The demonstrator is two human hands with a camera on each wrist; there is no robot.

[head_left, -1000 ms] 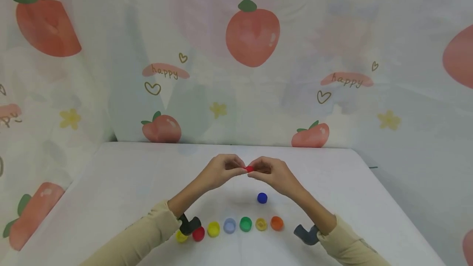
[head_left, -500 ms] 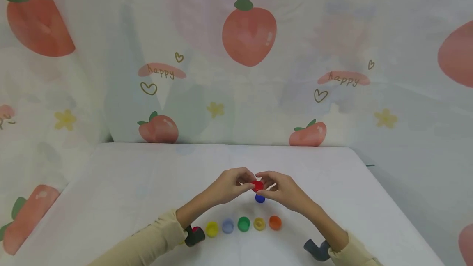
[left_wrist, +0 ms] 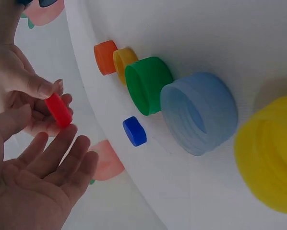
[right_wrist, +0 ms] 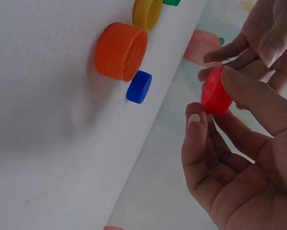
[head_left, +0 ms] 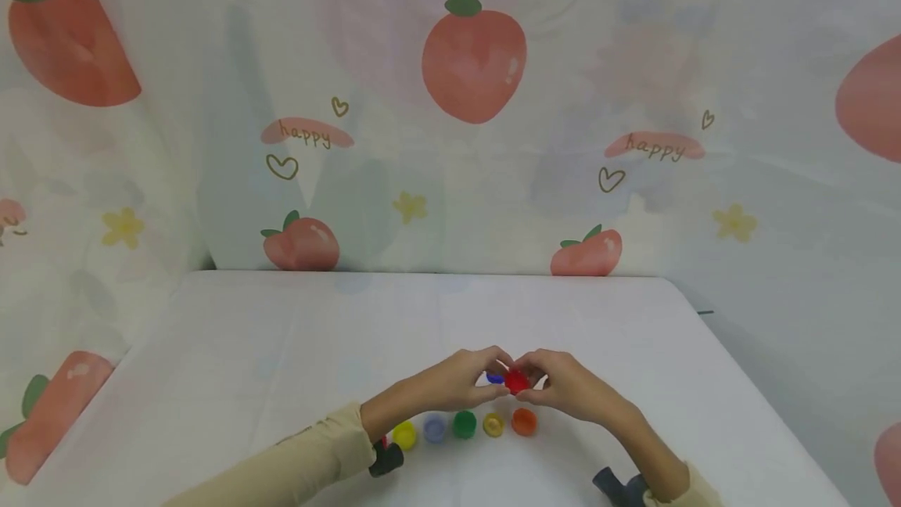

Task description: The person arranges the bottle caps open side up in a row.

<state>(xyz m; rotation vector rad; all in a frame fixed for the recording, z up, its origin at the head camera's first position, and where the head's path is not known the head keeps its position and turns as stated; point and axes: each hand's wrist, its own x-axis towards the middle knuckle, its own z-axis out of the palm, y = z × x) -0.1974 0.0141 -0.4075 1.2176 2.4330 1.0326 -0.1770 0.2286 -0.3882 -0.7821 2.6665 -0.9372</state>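
My right hand [head_left: 573,388] pinches a red bottle cap [right_wrist: 216,92] between thumb and fingers, above the table. Close beside it is my left hand [left_wrist: 47,184], its fingers spread and relaxed, with fingertips right by the cap; whether they touch it I cannot tell. A small blue cap [right_wrist: 139,87] lies on the table, partly hidden behind the left hand in the head view.
A row of bottle caps runs along the white table [head_left: 317,327]: orange [head_left: 524,422], gold-yellow [head_left: 493,425], green [head_left: 464,425], pale blue [head_left: 434,429] and yellow [head_left: 404,436]. Farther left, another red cap [head_left: 384,441] is mostly hidden by the left wrist camera [head_left: 386,460].
Both hands have come down and to the right with the red cap, from the back of the table to near the blue cap. The left fingers have come off the cap.
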